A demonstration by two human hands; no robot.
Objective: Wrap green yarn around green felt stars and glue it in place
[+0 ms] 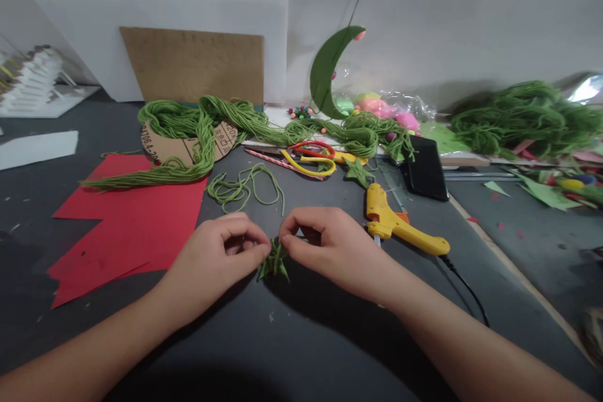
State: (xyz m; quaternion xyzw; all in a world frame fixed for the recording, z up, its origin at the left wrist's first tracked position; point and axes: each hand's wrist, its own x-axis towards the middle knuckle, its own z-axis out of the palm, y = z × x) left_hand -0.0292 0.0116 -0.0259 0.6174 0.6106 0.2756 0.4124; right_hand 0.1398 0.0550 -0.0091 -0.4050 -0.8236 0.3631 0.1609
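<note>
Between my two hands, low over the dark table, is a small star wrapped in green yarn [274, 266]. My left hand [230, 245] pinches its upper left side between thumb and fingertips. From the other side, the thumb and index finger of my right hand [325, 242] are closed at its upper right; the fingertips partly hide the star's top. A loose length of green yarn [242, 188] lies in loops just beyond my hands. To the right rests a yellow hot glue gun [405, 226], its nozzle end near my right wrist.
Red paper [136, 226] lies at left beneath a green yarn hank [202, 138] and round cardboard. Scissors [311, 160], another green star [358, 171] and a black phone [426, 166] sit behind. A green crescent [325, 72] hangs at the wall; more yarn [527, 119] is heaped at right.
</note>
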